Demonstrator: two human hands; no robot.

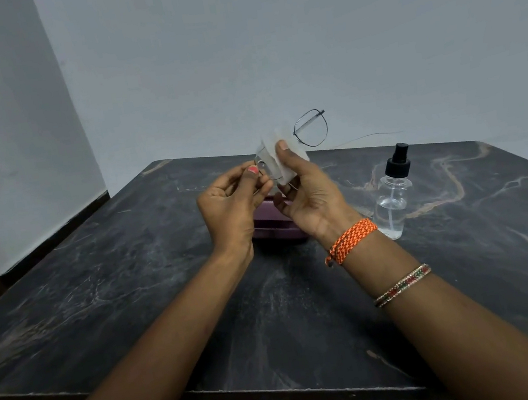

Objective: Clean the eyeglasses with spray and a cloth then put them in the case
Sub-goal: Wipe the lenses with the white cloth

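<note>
Thin wire-framed eyeglasses (pixel 311 128) are held up above the dark table. My left hand (pixel 234 206) pinches the frame at its left end. My right hand (pixel 305 190) presses a small white cloth (pixel 279 149) around the left lens, thumb on the front. The right lens sticks out bare to the upper right, one temple arm trailing off to the right. A purple case (pixel 271 224) lies shut on the table beneath my hands, mostly hidden by them. A clear spray bottle (pixel 393 201) with a black pump top stands upright to the right of my right wrist.
The dark marbled table (pixel 132 288) runs to pale walls at the back and left. Its front edge lies close to me. Orange thread and bangles ring my right forearm.
</note>
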